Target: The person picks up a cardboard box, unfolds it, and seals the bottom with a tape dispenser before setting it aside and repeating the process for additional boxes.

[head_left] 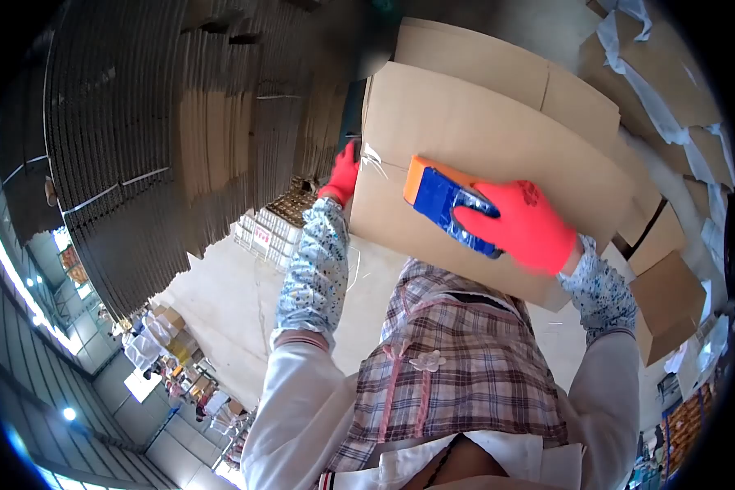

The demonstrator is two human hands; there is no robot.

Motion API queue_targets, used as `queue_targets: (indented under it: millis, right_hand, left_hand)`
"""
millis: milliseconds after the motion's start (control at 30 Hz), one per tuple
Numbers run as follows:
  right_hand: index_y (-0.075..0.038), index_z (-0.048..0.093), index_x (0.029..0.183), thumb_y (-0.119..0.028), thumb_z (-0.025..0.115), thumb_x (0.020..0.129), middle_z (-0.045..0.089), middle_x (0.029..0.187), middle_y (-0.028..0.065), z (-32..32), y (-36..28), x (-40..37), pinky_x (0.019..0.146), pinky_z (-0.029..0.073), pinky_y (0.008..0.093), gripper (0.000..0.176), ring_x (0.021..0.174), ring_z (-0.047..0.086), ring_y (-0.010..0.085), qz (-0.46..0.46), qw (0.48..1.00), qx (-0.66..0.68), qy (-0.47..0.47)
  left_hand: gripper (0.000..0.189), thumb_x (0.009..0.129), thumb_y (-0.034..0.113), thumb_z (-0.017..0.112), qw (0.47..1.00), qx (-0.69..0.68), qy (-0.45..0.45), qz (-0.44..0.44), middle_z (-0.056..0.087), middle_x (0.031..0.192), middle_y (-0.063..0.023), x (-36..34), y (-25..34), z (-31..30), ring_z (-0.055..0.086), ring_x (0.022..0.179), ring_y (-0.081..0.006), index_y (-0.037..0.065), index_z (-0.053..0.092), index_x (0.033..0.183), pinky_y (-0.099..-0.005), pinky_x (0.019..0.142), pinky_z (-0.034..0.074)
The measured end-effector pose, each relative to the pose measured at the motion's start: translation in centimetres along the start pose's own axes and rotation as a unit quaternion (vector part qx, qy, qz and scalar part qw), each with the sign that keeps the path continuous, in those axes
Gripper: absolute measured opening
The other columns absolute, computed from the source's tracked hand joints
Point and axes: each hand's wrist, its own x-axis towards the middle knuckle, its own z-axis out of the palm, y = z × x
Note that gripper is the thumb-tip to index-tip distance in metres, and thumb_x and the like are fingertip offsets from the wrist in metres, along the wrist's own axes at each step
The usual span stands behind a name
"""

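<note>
A brown cardboard box [482,143] lies in front of me, its large flat face turned up. My right hand [529,226], in a red glove, is closed around an orange and blue tape dispenser [445,200] held over that face. At the box's left edge my left hand [342,174], also red-gloved, grips the side; some of its fingers are hidden. Beside that hand, a shiny piece of clear tape [373,160] shows at the edge, with a seam running from it across the cardboard.
Tall stacks of flattened cardboard [114,163] stand on the left, bound with straps. A white crate-like stack [265,237] sits on the floor behind my left arm. To the right are more boxes [668,302] and strips of white plastic [653,102].
</note>
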Motion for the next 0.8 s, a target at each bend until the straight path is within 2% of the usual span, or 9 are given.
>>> queue_targets:
  millis: [67, 100, 167, 233, 433, 467, 700, 767, 800]
  right_hand:
    - [0.001, 0.065, 0.090, -0.037, 0.065, 0.083, 0.065, 0.074, 0.0138, 0.8, 0.3, -0.5, 0.063, 0.051, 0.0347, 0.038, 0.064, 0.064, 0.0248, 0.024, 0.998, 0.055, 0.004]
    - [0.001, 0.065, 0.093, -0.038, 0.064, 0.083, 0.066, 0.074, 0.0127, 1.4, 0.6, -0.2, 0.062, 0.052, 0.0323, 0.040, 0.064, 0.065, 0.0221, -0.082, 0.991, 0.033, 0.100]
    - [0.002, 0.065, 0.096, -0.040, 0.062, 0.084, 0.066, 0.074, 0.0123, 1.1, 0.9, 0.4, 0.060, 0.053, 0.0302, 0.044, 0.063, 0.065, 0.0203, -0.108, 0.986, 0.055, 0.112]
    - [0.002, 0.066, 0.093, -0.046, 0.059, 0.083, 0.064, 0.072, 0.0146, 0.0, -0.6, 0.2, 0.060, 0.052, 0.0328, 0.049, 0.062, 0.065, 0.0226, 0.076, 0.984, 0.135, -0.086]
    - [-0.003, 0.060, 0.119, -0.044, 0.060, 0.087, 0.066, 0.084, 0.0134, -8.0, 7.7, -12.1, 0.066, 0.050, 0.0330, 0.052, 0.067, 0.063, 0.0197, 0.039, 0.989, 0.068, -0.125]
    - [-0.005, 0.058, 0.123, -0.040, 0.061, 0.087, 0.067, 0.090, 0.0129, -11.4, 8.7, -16.1, 0.070, 0.051, 0.0323, 0.050, 0.072, 0.064, 0.0190, 0.218, 0.942, 0.173, -0.189]
    - [-0.006, 0.063, 0.111, -0.040, 0.058, 0.085, 0.064, 0.084, 0.0169, -6.6, 19.9, -20.8, 0.075, 0.049, 0.0404, 0.043, 0.082, 0.062, 0.0332, 0.093, 0.938, -0.311, 0.120]
    - [-0.007, 0.063, 0.102, -0.038, 0.051, 0.088, 0.066, 0.086, 0.0179, -3.1, 20.6, -16.6, 0.071, 0.050, 0.0431, 0.036, 0.082, 0.063, 0.0360, 0.392, 0.889, -0.150, 0.184]
    - [-0.006, 0.059, 0.110, -0.039, 0.050, 0.089, 0.066, 0.086, 0.0184, -1.3, 22.0, -17.2, 0.073, 0.050, 0.0435, 0.039, 0.082, 0.063, 0.0357, 0.318, 0.914, -0.158, 0.194]
  left_hand:
    - [0.095, 0.079, 0.067, 0.054, 0.924, 0.322, 0.097, -0.183, 0.034, 0.141, -0.0252, -1.1, 0.3, -1.3, 0.035, 0.132, -0.0362, 0.007, 0.023, 0.145, -0.0627, 0.105, 0.023]
    - [0.091, 0.083, 0.061, 0.055, 0.948, 0.232, 0.207, -0.073, 0.039, 0.139, -0.0249, -1.9, 0.8, -2.0, 0.039, 0.131, -0.0336, -0.001, 0.028, 0.142, -0.0528, 0.108, 0.025]
    - [0.078, 0.088, 0.050, 0.058, 0.969, -0.213, 0.024, 0.125, 0.049, 0.131, -0.0222, -2.9, 1.9, -2.6, 0.045, 0.126, -0.0265, -0.004, 0.035, 0.139, -0.0374, 0.107, 0.031]
    - [0.057, 0.090, 0.034, 0.063, 0.982, -0.031, 0.158, 0.097, 0.059, 0.114, -0.0138, -6.5, 8.3, 2.3, 0.054, 0.105, -0.0171, -0.003, 0.048, 0.130, -0.0284, 0.090, 0.042]
    - [0.044, 0.091, 0.033, 0.061, 0.973, -0.061, 0.164, 0.153, 0.062, 0.103, -0.0098, -4.9, 7.2, 1.6, 0.055, 0.097, -0.0166, -0.004, 0.056, 0.114, -0.0287, 0.087, 0.043]
    - [0.049, 0.092, 0.034, 0.060, 0.977, -0.044, 0.146, 0.151, 0.061, 0.111, -0.0117, -4.8, 7.3, 1.3, 0.054, 0.102, -0.0183, -0.005, 0.053, 0.121, -0.0290, 0.091, 0.041]
    - [0.045, 0.092, 0.033, 0.060, 0.976, -0.018, 0.156, 0.153, 0.061, 0.110, -0.0118, -6.3, 9.1, 2.2, 0.055, 0.102, -0.0193, -0.003, 0.055, 0.118, -0.0298, 0.092, 0.041]
    - [0.049, 0.092, 0.034, 0.060, 0.978, -0.017, 0.140, 0.151, 0.060, 0.115, -0.0130, -5.2, 7.3, 1.4, 0.054, 0.107, -0.0201, -0.005, 0.053, 0.122, -0.0298, 0.095, 0.040]
    - [0.053, 0.092, 0.034, 0.059, 0.980, -0.017, 0.141, 0.142, 0.056, 0.122, -0.0140, -4.8, 5.7, 1.0, 0.051, 0.114, -0.0205, -0.006, 0.049, 0.126, -0.0297, 0.098, 0.038]
